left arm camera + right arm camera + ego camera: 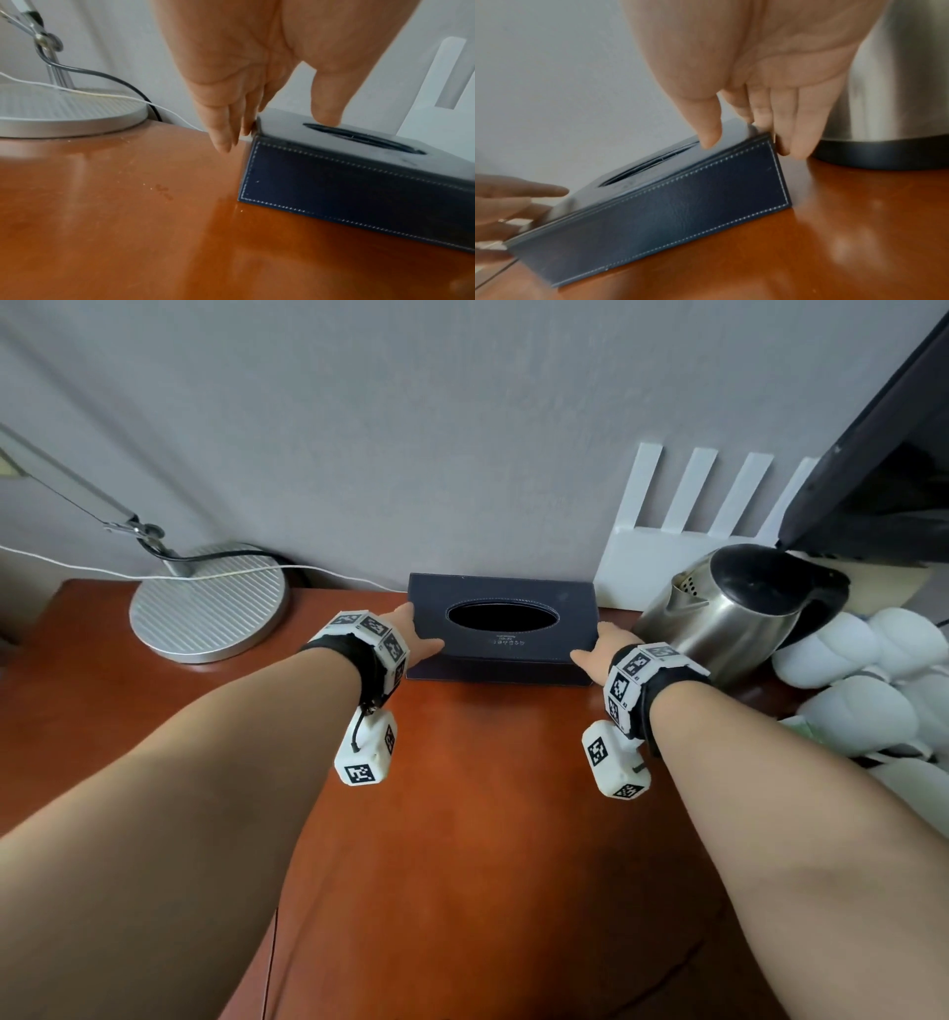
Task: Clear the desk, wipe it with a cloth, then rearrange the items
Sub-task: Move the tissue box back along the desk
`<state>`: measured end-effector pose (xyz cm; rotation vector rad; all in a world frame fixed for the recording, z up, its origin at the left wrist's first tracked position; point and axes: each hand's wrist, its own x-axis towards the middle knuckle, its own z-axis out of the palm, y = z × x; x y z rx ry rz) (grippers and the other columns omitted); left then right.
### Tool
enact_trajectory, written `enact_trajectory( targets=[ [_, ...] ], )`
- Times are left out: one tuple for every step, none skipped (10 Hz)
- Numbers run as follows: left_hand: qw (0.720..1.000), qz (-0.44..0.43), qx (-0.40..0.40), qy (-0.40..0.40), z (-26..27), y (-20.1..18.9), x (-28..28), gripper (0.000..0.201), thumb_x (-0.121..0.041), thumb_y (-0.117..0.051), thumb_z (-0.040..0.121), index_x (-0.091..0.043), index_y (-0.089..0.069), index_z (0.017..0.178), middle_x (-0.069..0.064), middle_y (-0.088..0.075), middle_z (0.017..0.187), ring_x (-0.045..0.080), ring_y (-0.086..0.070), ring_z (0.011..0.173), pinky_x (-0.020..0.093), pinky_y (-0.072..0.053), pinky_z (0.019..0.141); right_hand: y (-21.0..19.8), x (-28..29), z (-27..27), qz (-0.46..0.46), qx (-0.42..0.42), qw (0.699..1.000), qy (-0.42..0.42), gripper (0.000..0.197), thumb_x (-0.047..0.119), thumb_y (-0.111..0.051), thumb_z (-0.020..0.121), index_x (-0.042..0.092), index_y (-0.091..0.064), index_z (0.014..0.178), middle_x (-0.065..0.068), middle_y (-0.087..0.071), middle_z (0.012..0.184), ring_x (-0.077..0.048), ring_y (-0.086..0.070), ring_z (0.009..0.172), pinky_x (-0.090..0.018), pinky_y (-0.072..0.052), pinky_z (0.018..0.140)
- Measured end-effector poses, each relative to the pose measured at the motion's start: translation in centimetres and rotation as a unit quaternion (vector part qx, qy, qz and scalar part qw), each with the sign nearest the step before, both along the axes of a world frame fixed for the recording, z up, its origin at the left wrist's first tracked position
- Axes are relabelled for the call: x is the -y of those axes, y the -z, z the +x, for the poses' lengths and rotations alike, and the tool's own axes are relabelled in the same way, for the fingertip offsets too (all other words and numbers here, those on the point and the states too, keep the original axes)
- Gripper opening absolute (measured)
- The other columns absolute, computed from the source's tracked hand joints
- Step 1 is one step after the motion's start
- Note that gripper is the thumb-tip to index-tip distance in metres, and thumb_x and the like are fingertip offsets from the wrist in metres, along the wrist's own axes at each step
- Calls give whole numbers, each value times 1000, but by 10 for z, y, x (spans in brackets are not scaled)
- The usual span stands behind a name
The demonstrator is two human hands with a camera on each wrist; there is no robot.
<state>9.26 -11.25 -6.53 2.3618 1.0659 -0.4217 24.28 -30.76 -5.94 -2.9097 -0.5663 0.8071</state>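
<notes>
The left hand [417, 636] clasps the left end of the box [500, 629]: its thumb [326, 97] lies on the top near the oval slot, and its fingers [223, 130] run straight down the end face. The right hand [598, 647] holds the right end the same way, thumb [707, 121] on the top, fingers [805, 121] down the side.

The box is a flat rectangle of dark blue leather with pale stitching along its edges. It sits on the glossy red-brown tabletop [477, 803], at the far edge near the grey wall.

Left of it stands a lamp [208, 603] with a round ribbed metal base. Just right of it is a brushed steel kettle [734, 613] with a black lid, and behind that a white router [667, 546] with 4 flat antennas.
</notes>
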Motion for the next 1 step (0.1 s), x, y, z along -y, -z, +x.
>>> enact_trajectory(
  targets=[
    [999, -1, 53, 4, -3, -14, 4, 66, -46, -55, 87, -16, -34, 142, 9, -54, 136, 30, -54, 120, 43, -42, 103, -18, 4, -7, 25, 15, 999, -29, 57, 33, -46, 96, 11, -27, 145, -12, -40, 146, -30, -43, 131, -36, -37, 106]
  ],
)
